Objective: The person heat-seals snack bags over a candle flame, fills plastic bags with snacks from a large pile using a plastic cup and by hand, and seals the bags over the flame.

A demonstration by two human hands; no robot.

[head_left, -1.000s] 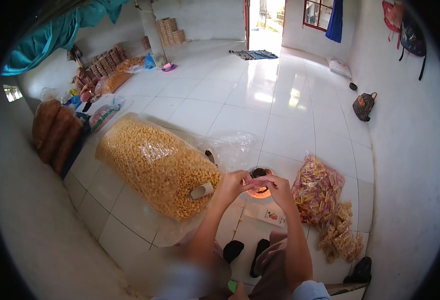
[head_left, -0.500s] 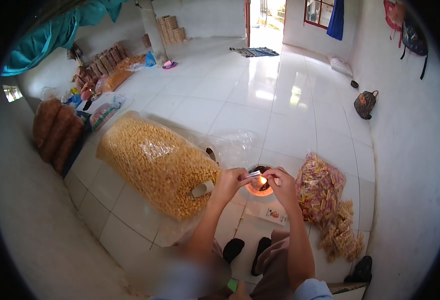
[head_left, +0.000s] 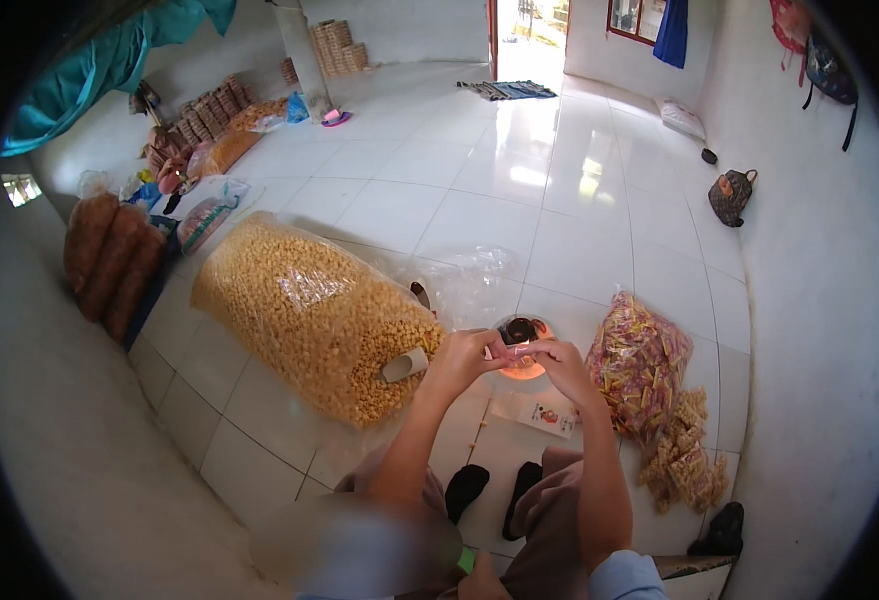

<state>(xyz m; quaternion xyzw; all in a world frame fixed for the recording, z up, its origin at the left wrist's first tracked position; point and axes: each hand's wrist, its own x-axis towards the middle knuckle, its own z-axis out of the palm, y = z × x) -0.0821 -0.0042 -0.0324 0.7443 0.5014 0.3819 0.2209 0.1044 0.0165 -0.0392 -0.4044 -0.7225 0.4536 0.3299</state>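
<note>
My left hand [head_left: 470, 360] and my right hand [head_left: 562, 366] meet in front of a small burner [head_left: 526, 332] with an orange glow. Between their pinched fingers is the edge of a small clear plastic packet [head_left: 516, 350], mostly hidden. To the left lies a large clear sack of yellow snacks [head_left: 300, 300], with a white scoop [head_left: 404, 366] at its open end. Below the hands a printed white packet [head_left: 548, 414] rests on the floor. Right of my right hand stands a bag of pink and yellow packets [head_left: 638, 365].
Filled snack packs [head_left: 688, 455] lie at the lower right. Brown sacks [head_left: 110, 262] lean at the left wall. A person [head_left: 168, 158] sits at the back left near stacked packs [head_left: 212, 112]. A patterned bag [head_left: 732, 197] is by the right wall.
A flame that showed between the hands half a second ago is no longer visible there. My fingers have come together over the packet's edge. The view has tilted slightly.
</note>
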